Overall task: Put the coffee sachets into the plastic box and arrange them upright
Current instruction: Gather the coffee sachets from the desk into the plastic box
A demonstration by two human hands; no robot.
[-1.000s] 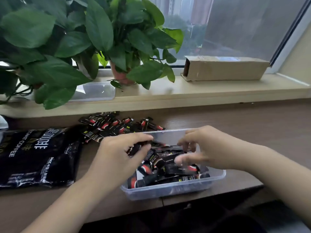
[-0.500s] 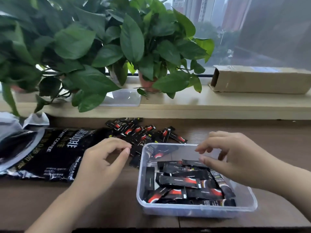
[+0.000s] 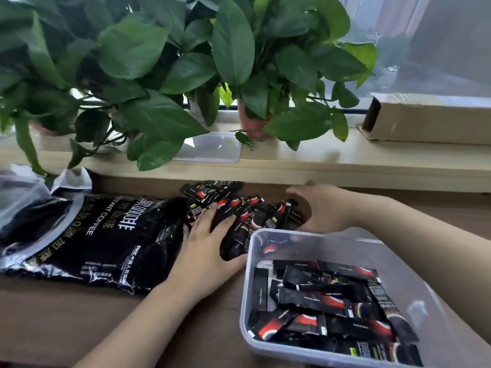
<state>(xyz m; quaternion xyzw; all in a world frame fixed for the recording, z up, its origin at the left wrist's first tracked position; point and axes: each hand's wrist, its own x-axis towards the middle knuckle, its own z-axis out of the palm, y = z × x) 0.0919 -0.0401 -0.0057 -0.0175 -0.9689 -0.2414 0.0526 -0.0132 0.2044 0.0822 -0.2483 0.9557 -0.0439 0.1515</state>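
I see the loose pile of black-and-red coffee sachets [image 3: 239,208] on the brown wooden table [image 3: 66,314], just behind the clear plastic box [image 3: 247,288]. More sachets [image 3: 318,296] lie flat and crisscrossed inside it, none upright. My left hand [image 3: 207,251] is spread wide, fingers flat on the pile's left side. My right hand [image 3: 324,208] curves against its right edge, fingers hidden, so I cannot tell its grip. The large black instant-coffee bag [image 3: 106,235] lies left. Beyond is a pale window sill [image 3: 345,160] with leafy green potted plants [image 3: 186,62], a clear plastic lid [image 3: 212,147] and a long cardboard carton [image 3: 430,120].
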